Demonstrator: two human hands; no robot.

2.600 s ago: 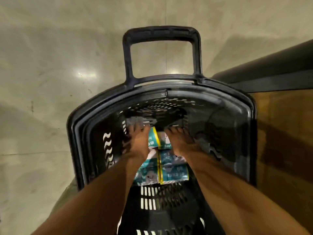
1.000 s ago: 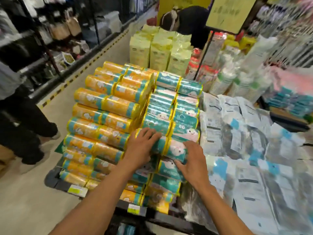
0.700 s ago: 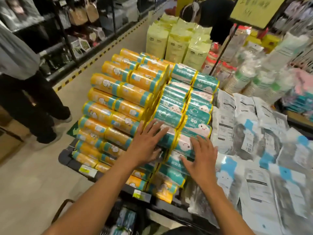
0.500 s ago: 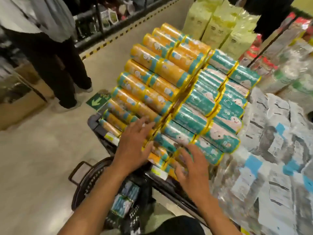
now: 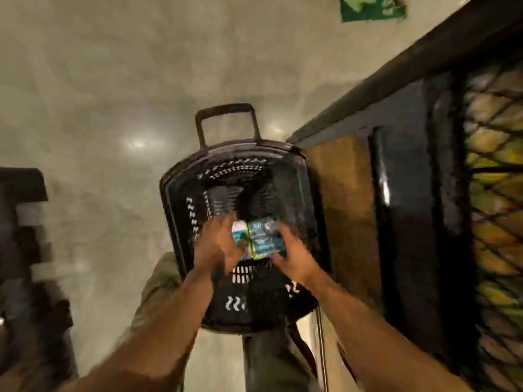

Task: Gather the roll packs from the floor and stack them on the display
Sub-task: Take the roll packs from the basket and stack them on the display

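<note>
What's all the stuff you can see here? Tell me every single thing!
Basket: one, black, on the floor, handle at the far end.
Roll packs: seemingly two side by side, teal and white, inside the basket.
Floor: grey, shiny.
Sticker: one, green, on the floor at the top edge.
Display: one, dark, right of the basket.
Left hand: at the packs' left side; grip blurred.
Right hand: at the packs' right side; grip blurred.
</note>
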